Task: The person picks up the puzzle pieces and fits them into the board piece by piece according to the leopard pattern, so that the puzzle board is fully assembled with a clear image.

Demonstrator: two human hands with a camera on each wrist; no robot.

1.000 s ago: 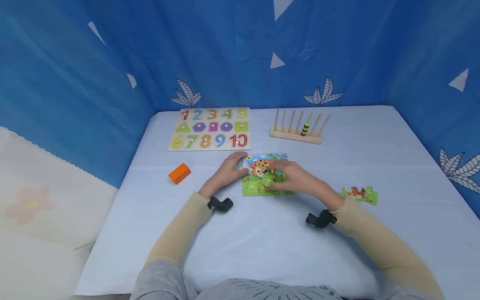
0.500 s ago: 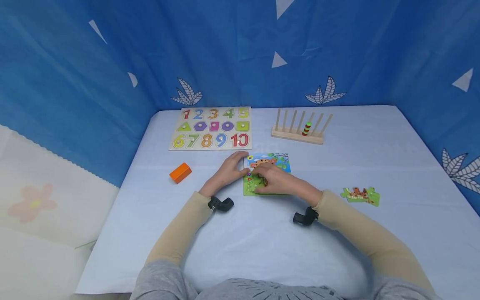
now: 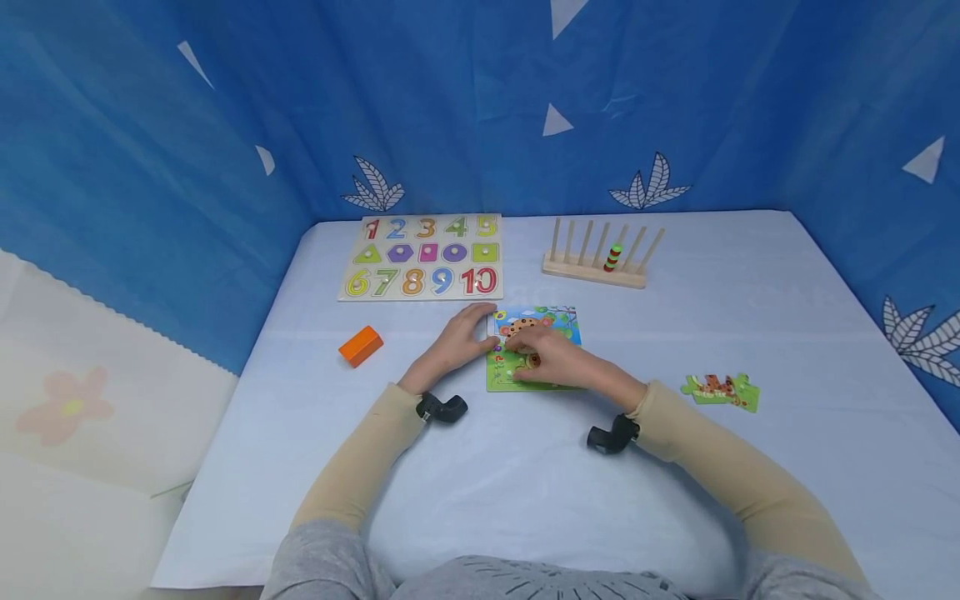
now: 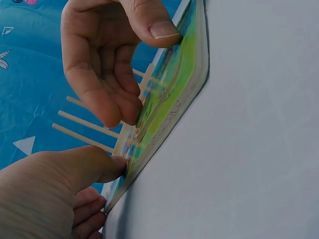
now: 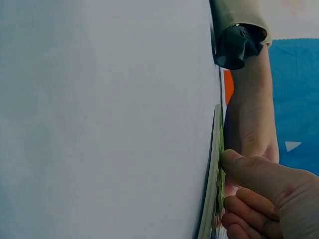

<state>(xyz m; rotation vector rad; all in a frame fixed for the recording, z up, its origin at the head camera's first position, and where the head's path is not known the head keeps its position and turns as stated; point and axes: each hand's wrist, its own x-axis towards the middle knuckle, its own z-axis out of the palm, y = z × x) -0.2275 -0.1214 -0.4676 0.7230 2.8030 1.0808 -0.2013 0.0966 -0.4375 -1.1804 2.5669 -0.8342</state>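
Observation:
A jigsaw puzzle board (image 3: 498,380) with a spotted cartoon animal on green and blue lies flat on the white table. My left hand (image 3: 452,342) holds its left edge, the thumb on the face and the fingers at the side. Over the middle of the picture, my right hand (image 3: 553,357) covers much of the animal. The left wrist view shows its thumb and curved fingertips (image 4: 130,110) right at the puzzle's surface, spread apart. In the right wrist view the board (image 5: 213,169) appears edge-on beside the right thumb.
Joined puzzle pieces (image 3: 722,392) lie to the right. Left of the board is an orange block (image 3: 361,346). Behind stand a number-and-shape board (image 3: 420,265) and a wooden peg rack (image 3: 592,271) with red and green beads on one peg. Blue curtains enclose the table (image 3: 525,500).
My right hand has moved left and come down over the middle of the puzzle, then stayed almost still. The left hand has kept its place at the board's edge.

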